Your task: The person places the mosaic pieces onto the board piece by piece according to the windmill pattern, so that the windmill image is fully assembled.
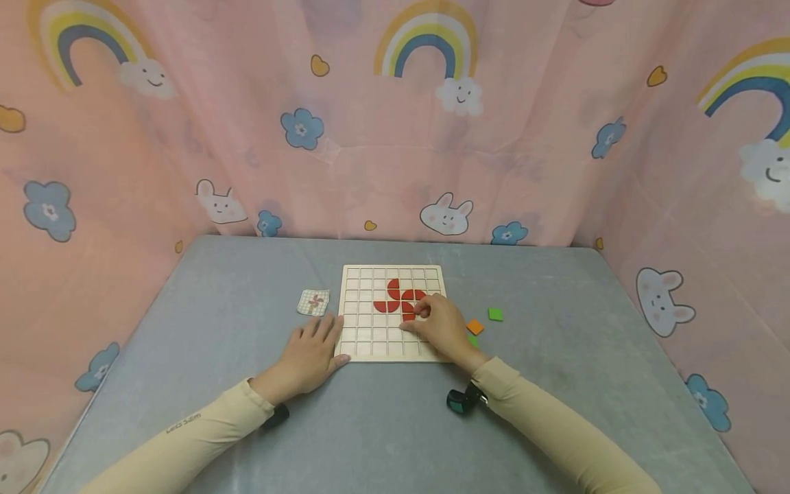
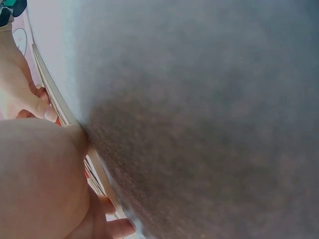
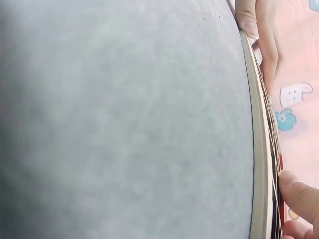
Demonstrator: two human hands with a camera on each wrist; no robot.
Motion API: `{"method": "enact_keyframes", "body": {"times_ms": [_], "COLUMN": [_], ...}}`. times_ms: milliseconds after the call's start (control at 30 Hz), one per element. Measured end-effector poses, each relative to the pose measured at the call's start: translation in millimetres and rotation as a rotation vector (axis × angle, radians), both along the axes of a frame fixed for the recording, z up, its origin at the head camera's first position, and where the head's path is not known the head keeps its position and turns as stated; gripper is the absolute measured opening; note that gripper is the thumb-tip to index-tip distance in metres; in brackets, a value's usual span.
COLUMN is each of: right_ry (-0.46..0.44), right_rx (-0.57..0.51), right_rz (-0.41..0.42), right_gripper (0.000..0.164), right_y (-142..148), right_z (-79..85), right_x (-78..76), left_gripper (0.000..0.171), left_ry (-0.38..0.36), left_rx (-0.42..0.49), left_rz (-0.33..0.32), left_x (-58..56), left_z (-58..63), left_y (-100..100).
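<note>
A pale wooden grid board (image 1: 364, 348) lies on the table. Red curved tiles (image 1: 387, 306) form a pinwheel shape near its middle. My right hand (image 1: 441, 326) reaches over the board's right side, thumb and curled fingers around a red tile (image 1: 408, 316) at the pinwheel's lower arm. In the right wrist view the thumb (image 3: 298, 194) is right at the red edge. The left hand (image 1: 311, 353) lies with fingers spread along the board's left edge, thumb at the near left corner. A small card (image 1: 313, 302) printed with a red pinwheel on a grid lies beyond its fingertips.
Right of the board lie an orange tile (image 1: 474, 326), a green tile (image 1: 496, 314) and another green tile (image 1: 473, 339) partly behind the right hand. The grey table (image 1: 543, 295) meets a pink patterned curtain (image 1: 364, 178) at the back and sides.
</note>
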State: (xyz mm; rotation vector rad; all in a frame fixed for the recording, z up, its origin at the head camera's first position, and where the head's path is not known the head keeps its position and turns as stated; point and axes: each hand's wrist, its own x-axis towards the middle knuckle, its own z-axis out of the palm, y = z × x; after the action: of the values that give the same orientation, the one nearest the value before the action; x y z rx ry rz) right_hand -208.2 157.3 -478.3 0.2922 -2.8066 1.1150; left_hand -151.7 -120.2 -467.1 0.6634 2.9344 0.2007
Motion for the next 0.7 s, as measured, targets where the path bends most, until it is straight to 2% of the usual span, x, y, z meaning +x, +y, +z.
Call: {"method": "enact_keyframes", "body": {"times_ms": [567,700], "right_ry": [-0.006,-0.026], "right_rx": [-0.026,-0.065], "right_rz": [0.010,0.013], "right_gripper": [0.033,0.031], "right_y": [0.3,2.5], "right_z": [0.3,-0.2], "right_x": [1.2,0.7], "left_gripper": [0.071,0.072], "left_ry": [-0.010,-0.011], "left_rx": [0.000,-0.006], "left_rz": [0.000,-0.001], "left_x": [-0.3,-0.6], "left_z": [-0.4,-0.1], "left_y": [0.1,0.1]}}
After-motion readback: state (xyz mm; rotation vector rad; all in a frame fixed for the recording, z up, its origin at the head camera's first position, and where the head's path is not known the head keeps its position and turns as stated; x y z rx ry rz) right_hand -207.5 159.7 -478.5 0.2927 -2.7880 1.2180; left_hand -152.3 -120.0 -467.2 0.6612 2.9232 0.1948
